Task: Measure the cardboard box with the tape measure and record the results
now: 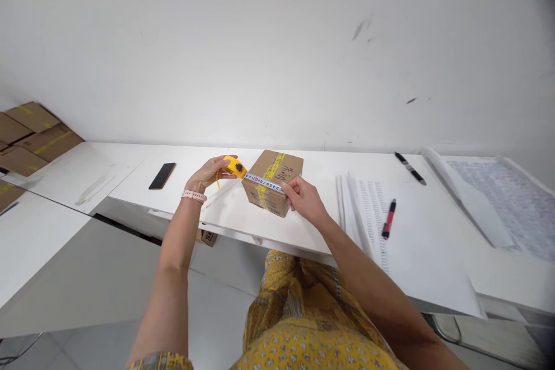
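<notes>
A small brown cardboard box (pixel 277 170) with yellow tape and handwriting on top sits on the white table (pixel 312 225). My left hand (pixel 208 174) is closed round a yellow tape measure case (pixel 235 167) at the box's left corner. The white tape blade (pixel 263 181) runs along the box's near top edge. My right hand (pixel 303 198) pinches the blade's end at the box's right near corner.
A black phone (pixel 162 176) lies to the left. To the right are printed sheets (pixel 368 214) with a red pen (pixel 389 218) on them, a black pen (pixel 410 168), and a large open paper pad (pixel 498 202). Stacked cardboard boxes (pixel 34 136) sit far left.
</notes>
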The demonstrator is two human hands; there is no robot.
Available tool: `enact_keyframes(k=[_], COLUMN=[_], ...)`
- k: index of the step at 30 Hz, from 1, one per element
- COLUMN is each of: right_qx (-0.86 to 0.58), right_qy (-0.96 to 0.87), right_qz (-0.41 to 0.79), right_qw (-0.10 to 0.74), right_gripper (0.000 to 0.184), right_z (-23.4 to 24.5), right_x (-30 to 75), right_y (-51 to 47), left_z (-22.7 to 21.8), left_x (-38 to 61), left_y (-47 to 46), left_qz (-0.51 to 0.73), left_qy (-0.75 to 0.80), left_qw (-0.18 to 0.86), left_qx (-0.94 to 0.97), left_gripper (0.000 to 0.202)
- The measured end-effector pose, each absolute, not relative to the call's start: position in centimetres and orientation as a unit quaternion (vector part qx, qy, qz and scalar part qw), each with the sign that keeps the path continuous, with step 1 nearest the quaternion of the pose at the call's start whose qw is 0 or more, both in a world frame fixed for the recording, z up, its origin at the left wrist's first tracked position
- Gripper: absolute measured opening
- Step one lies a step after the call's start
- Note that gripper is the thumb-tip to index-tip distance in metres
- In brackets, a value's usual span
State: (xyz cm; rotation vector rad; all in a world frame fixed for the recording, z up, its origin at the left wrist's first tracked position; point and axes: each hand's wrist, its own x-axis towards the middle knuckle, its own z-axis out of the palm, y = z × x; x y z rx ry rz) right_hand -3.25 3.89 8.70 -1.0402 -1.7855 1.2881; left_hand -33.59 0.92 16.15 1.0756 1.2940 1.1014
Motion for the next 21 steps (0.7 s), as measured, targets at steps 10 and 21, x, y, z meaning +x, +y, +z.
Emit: enact_keyframes(k=[10, 21], right_qx=[-0.302, -0.184], right_qy=[-0.912, -0.929], right_qz=[0.21, 0.157], right_qw=[0.179, 0.279], right_gripper=[0.022, 0.072], right_z=[18.0, 10.4], right_x=[1.9, -2.9], right_y=[2.8, 6.3], left_z=[16.9, 7.3], left_x=[-26.9, -22.3], left_y=[-11.7, -19.8], left_qz=[0.236, 0.684], left_qy=[0.474, 0.412], left_qw=[0.549, 0.529], left_qx=[0.647, 0.287], left_gripper=[0.075, 0.067])
